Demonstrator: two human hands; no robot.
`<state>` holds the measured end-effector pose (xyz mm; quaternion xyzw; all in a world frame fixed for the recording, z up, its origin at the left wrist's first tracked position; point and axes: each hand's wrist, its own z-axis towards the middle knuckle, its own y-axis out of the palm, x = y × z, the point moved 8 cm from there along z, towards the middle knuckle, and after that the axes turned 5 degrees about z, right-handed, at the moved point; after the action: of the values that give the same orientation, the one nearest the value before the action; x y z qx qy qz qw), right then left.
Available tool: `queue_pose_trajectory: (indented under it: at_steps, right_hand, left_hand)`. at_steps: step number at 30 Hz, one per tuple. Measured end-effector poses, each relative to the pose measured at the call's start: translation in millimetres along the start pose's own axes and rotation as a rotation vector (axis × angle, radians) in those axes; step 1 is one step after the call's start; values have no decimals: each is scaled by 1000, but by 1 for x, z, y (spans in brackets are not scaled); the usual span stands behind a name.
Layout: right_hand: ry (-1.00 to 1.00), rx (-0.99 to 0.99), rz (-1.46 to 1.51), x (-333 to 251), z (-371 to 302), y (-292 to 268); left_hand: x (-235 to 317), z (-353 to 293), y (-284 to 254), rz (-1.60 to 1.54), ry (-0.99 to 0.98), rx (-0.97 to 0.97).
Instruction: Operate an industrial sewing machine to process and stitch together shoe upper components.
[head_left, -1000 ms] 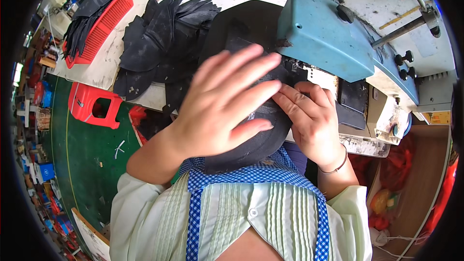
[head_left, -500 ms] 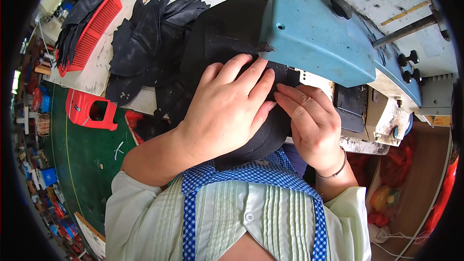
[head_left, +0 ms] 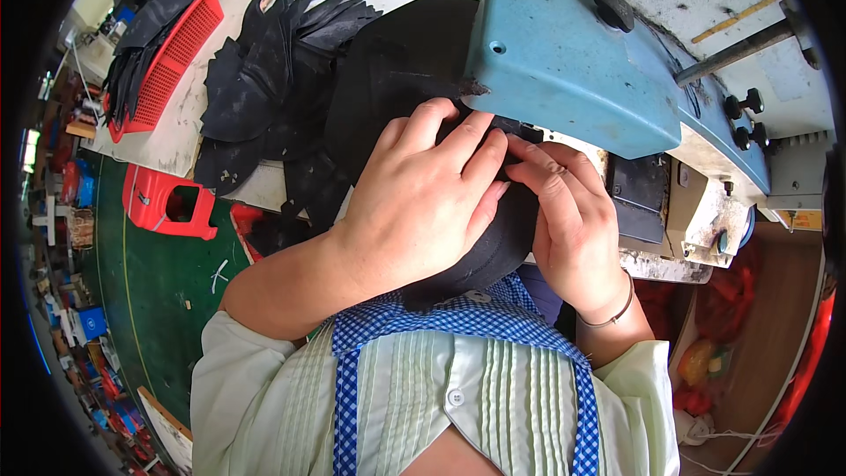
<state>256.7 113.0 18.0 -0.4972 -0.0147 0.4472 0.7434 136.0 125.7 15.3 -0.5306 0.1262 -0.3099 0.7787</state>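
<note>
Under the blue head of a bench machine, a large black sheet piece, leather-like, curves round and hangs over the table's near edge toward my apron. My left hand lies over it, fingers bent and pressing near the machine's nose, thumb close below the index finger. Just to the right, my right hand pinches the piece's edge, its fingertips meeting those of the left. The exact working point is hidden by the fingers and the machine head.
Left of the piece, a heap of black cut pieces spreads over the white table. A red basket of similar pieces stands at the far left. Below it is a red stool on the green floor. A dark metal block sits right of my right hand.
My right fingertips have moved slightly up and left against the left ones. The near part of the black piece has shifted a little to the right between my hands.
</note>
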Motion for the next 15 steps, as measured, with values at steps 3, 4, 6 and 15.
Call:
queue_pose_trajectory:
  at_steps: [3,4,6,15]
  right_hand:
    - [-14,6,2,0,0,-1]
    - [-26,7,4,-1,0,-1]
    - [-37,9,6,-1,0,-1]
    - [-40,33,14,-1,-1,-2]
  left_hand:
    - [0,0,0,-6,15,10]
    - [0,1,0,-5,13,8]
    - [0,1,0,-4,13,5]
    - [1,3,1,26,43,10]
